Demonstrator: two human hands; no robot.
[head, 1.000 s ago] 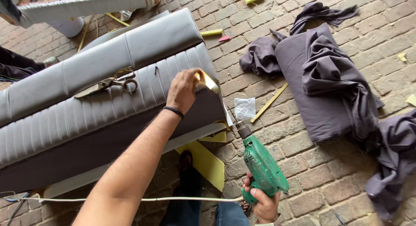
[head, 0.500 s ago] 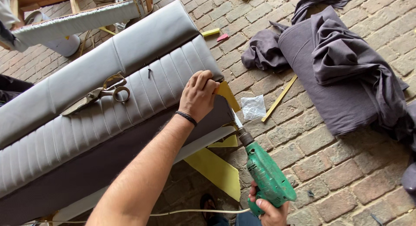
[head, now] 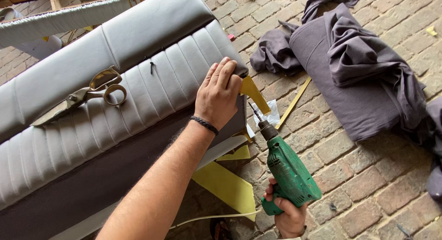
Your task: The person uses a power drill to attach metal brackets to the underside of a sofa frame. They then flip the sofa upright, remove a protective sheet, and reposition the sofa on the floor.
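Observation:
My left hand (head: 218,95) lies flat on the right end of a grey ribbed upholstered seat panel (head: 92,129), fingers pressed over its edge beside a yellow foam piece (head: 254,93). My right hand (head: 287,212) grips a green electric drill (head: 287,173), whose bit points up toward the panel's end, just right of my left hand. A dark screw (head: 151,67) lies on the ribbed surface. Large metal scissors (head: 80,96) rest on the panel to the left.
Dark grey fabric (head: 354,69) is heaped on the brick floor (head: 359,194) at right. Yellow foam offcuts (head: 225,185) and a yellow strip (head: 293,103) lie beside the panel. A clear plastic bag (head: 269,115) sits near the drill tip. Another upholstered piece (head: 60,19) lies at top left.
My left hand has slid down onto the panel's end edge and flattened there. The drill has risen, its bit now closer to the panel end.

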